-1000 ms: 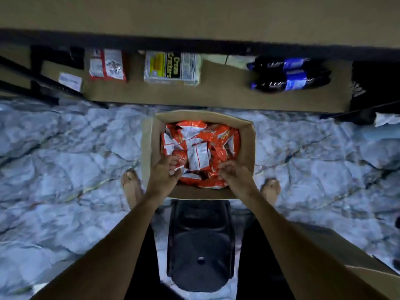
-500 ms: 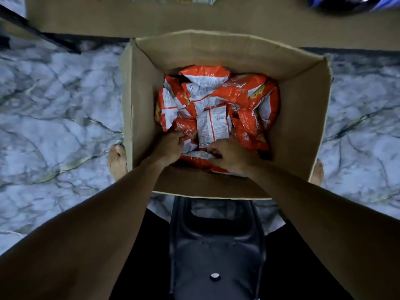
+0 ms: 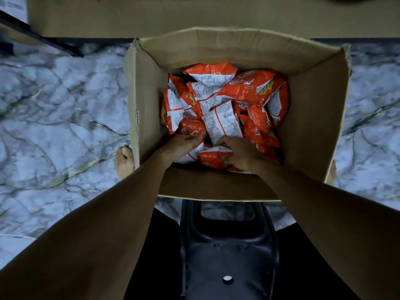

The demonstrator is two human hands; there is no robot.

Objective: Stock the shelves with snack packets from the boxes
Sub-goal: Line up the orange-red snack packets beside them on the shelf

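A: Which way in?
B: From above only. The box (image 3: pixel 149 109) is open on top; its four walls stand high.
A: Inside?
B: Packets (image 3: pixel 244 89) cover the bottom. The left hand (image 3: pixel 184 144) and right hand (image 3: pixel 240 154) take the near edge; the far half is free.
A: Outside?
B: Stool (image 3: pixel 227 252) just behind, shelf (image 3: pixel 151 18) beyond, a foot (image 3: pixel 124 161) at the left wall, bare floor (image 3: pixel 65 105) either side.
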